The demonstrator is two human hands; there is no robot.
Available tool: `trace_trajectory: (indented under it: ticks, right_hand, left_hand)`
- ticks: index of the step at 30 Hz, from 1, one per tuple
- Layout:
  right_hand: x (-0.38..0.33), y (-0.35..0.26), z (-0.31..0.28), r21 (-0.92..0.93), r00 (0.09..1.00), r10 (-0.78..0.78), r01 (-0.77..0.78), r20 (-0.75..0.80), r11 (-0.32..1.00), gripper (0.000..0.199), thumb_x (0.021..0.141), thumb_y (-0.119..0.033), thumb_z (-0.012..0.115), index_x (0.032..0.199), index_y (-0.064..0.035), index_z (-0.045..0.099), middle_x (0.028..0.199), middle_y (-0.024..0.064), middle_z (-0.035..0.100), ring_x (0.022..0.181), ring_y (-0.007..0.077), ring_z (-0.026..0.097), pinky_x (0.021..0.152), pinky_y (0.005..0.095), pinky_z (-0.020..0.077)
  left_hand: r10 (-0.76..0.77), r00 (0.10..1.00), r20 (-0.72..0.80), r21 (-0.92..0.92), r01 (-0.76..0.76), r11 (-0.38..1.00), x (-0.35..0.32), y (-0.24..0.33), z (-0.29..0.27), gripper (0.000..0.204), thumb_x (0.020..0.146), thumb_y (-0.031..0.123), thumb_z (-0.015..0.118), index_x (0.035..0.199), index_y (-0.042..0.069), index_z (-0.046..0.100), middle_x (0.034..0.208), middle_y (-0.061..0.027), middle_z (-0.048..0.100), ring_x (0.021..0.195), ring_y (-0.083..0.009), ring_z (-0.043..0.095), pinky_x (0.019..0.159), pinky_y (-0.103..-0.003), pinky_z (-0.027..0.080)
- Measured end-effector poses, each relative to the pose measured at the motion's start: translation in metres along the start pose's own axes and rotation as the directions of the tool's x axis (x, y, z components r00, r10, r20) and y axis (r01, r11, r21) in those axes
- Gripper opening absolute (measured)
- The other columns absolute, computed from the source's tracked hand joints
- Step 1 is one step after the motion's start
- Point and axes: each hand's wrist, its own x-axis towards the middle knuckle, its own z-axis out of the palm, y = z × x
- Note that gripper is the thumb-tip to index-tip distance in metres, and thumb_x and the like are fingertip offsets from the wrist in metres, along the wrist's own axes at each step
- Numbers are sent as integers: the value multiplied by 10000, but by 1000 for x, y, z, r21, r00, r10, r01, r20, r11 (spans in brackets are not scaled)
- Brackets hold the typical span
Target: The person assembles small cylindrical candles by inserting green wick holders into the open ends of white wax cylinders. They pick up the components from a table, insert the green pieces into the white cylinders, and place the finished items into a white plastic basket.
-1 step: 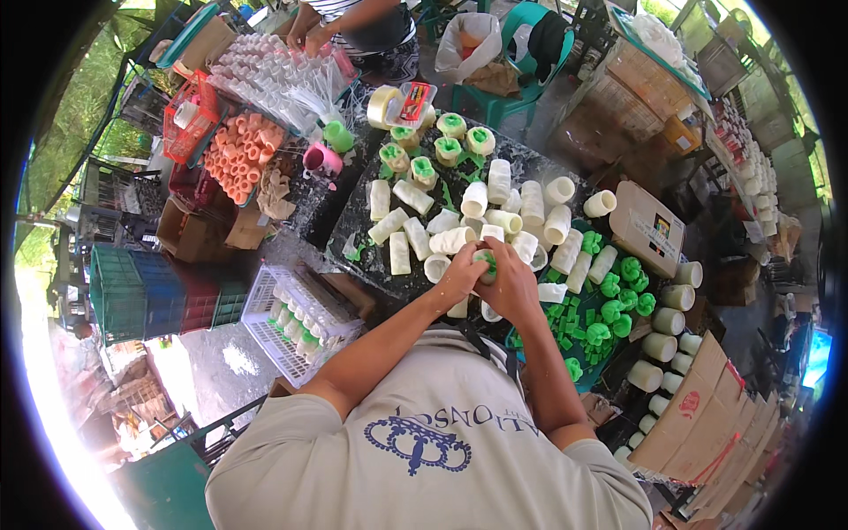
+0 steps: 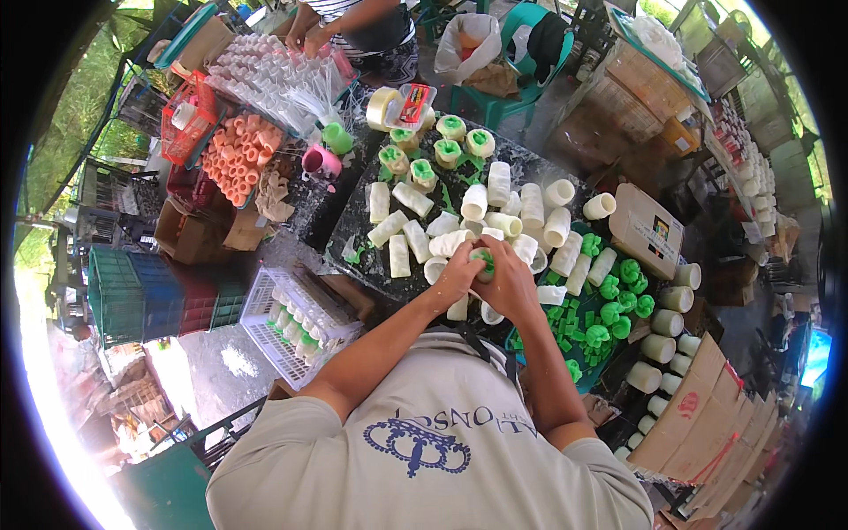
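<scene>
My left hand (image 2: 456, 277) and my right hand (image 2: 512, 283) are wrapped together round a small whitish cylinder with green in its top (image 2: 482, 262), close to the near edge of a black table (image 2: 371, 272). The fingers hide most of its sides. Around my hands lie many off-white hollow cylinders (image 2: 500, 183), some upright and some on their sides. Farther back stand several whitish cups topped with green (image 2: 450, 127). To the right of my right hand, a dark green tray (image 2: 590, 367) holds green rose-like pieces (image 2: 611, 312) and small green blocks (image 2: 572, 332).
Tape rolls (image 2: 382, 108) and a clear box (image 2: 415, 104) sit at the table's far end. A white crate (image 2: 269, 344) of green and white pieces stands left. Cardboard boxes (image 2: 649, 228) and large whitish cylinders (image 2: 658, 347) line the right. A person (image 2: 353, 22) works at far left.
</scene>
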Motion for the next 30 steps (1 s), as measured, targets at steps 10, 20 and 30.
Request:
trace_trajectory:
  ticks: [10,20,30]
  right_hand:
    - [151,53,79,192,952,193,-149,-238,970,565,774,-189,801,1260,1,585,1182,204,612,1115,370,609,974,436,497]
    - [250,141,150,-133,971,167,-191,-174,973,545,771,-124,820,1240,-98,544,1234,191,577,1087,434,619,884,505,532]
    - [212,125,151,-249,948,247,-195,198,949,493,750,-164,773,1202,-154,577,1117,120,602,980,400,669,815,498,543]
  left_hand:
    - [15,949,-316,-5,-17,1000,30,33,-85,432,1039,265,517,1435,92,524,1447,-61,547,1347,-180,495,1104,-387,387]
    - [-81,952,-295,-26,76,997,48,33,-186,280,1047,256,512,1264,108,612,1260,-35,690,1110,-128,630,980,-332,439]
    - [426,905,14,868,-222,445,112,57,-212,487,843,116,744,1297,54,580,1406,-155,538,1348,-351,486,1110,-470,412]
